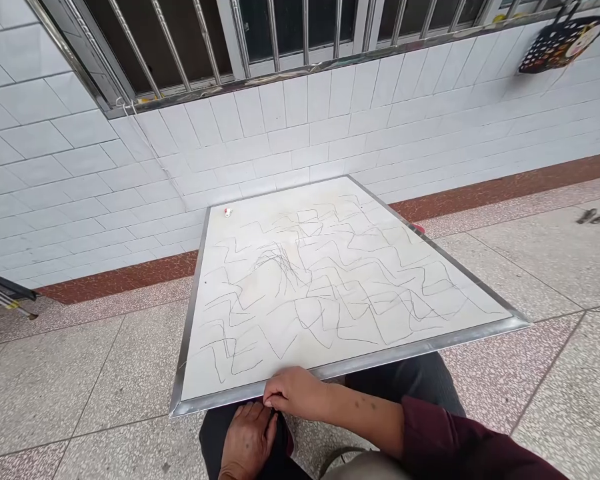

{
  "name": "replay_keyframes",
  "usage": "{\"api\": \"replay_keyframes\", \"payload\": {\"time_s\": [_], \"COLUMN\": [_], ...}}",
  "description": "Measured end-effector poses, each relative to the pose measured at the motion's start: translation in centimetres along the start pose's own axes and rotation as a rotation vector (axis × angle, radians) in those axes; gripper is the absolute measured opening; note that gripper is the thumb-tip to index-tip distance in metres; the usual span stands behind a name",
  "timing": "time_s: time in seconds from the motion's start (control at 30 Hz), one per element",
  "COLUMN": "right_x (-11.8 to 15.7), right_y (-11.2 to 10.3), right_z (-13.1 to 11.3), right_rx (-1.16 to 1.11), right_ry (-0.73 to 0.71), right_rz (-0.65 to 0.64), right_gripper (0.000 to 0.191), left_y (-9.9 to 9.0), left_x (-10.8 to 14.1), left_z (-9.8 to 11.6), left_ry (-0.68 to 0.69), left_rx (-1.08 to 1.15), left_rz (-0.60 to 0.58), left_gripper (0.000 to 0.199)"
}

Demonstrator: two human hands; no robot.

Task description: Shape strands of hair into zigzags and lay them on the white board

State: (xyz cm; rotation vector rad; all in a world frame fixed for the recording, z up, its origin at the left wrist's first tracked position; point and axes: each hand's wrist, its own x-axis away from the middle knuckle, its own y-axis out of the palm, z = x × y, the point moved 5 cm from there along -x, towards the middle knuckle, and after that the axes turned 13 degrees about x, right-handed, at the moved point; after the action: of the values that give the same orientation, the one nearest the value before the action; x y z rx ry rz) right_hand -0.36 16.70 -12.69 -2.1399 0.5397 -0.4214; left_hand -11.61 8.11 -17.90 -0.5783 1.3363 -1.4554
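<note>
My left hand (247, 437) lies palm down on my dark trouser leg, its fingers stretched forward under the table's front edge. Just to its right, my right hand (297, 393) is closed, thumb and fingers pinched together by the metal rim; whatever is in the pinch is hidden or too small to name. In front of both hands stands a white tabletop (260, 297) with a metal edge. Thin dark bent strands (335, 287) are spread over it in zigzags. A denser tangle of strands (277, 257) sits left of the middle.
A small white and red object (228, 213) is at the table's far left corner. Behind stands a white tiled wall (280, 143) with barred windows (290, 33). A dotted bag (563, 43) hangs at the upper right. Speckled tiles (95, 373) cover the floor.
</note>
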Motion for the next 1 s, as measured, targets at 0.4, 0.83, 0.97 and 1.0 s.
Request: {"api": "replay_keyframes", "payload": {"time_s": [0.4,0.83,0.97,1.0], "right_x": [0.4,-4.4,-7.0,-7.5], "right_y": [0.7,-14.3,-14.7,-14.6], "right_z": [0.0,9.4,11.3,11.6], "right_rx": [-0.033,0.161,0.245,0.260], "right_ry": [-0.018,0.422,0.463,0.470], "right_rz": [0.022,0.330,0.298,0.286], "right_gripper": [0.017,0.029,0.030,0.029], "left_y": [-0.6,0.1,0.6,0.9], "left_x": [-0.5,-0.1,0.3,0.4], "left_z": [0.5,0.1,-0.2,-0.4], "left_ry": [0.019,-0.007,0.005,0.005], "left_rx": [-0.024,-0.030,-0.017,-0.016], "left_rz": [0.005,0.012,0.049,0.055], "left_gripper": [0.025,0.021,0.019,0.019]}}
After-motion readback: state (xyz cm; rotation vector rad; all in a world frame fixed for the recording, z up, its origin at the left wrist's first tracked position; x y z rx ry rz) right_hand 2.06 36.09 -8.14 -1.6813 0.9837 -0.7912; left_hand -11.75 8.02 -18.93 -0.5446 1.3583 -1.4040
